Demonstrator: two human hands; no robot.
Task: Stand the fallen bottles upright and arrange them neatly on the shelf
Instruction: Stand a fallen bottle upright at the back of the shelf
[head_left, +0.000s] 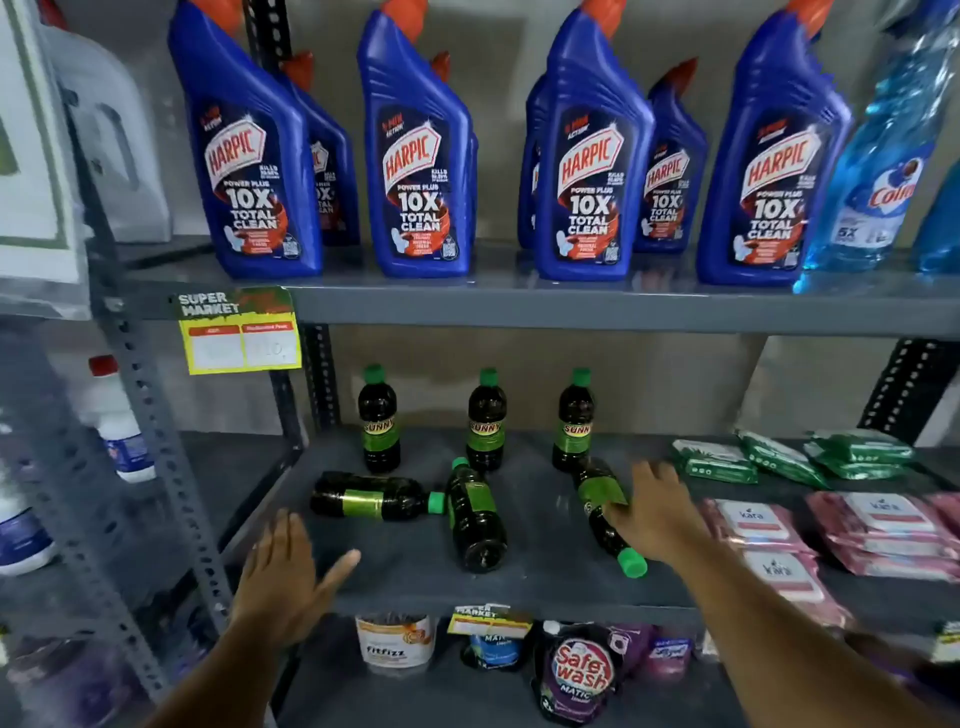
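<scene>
On the grey middle shelf (524, 587) three dark bottles with green caps and green labels stand upright at the back: left (378, 422), middle (486, 422), right (573, 422). Three more lie fallen in front. The left fallen bottle (371, 498) points its cap right. The middle fallen bottle (475, 515) points its cap to the back. The right fallen bottle (605, 512) points its cap toward me. My right hand (660, 512) rests against the right fallen bottle, fingers spread. My left hand (285, 577) hovers open at the shelf's front left edge, holding nothing.
Blue toilet-cleaner bottles (415, 156) fill the shelf above. Green packs (779, 457) and pink wipe packs (831, 535) lie on the right of the middle shelf. A pouch of detergent (579, 675) and tubs sit below. A perforated steel upright (156, 467) stands at left.
</scene>
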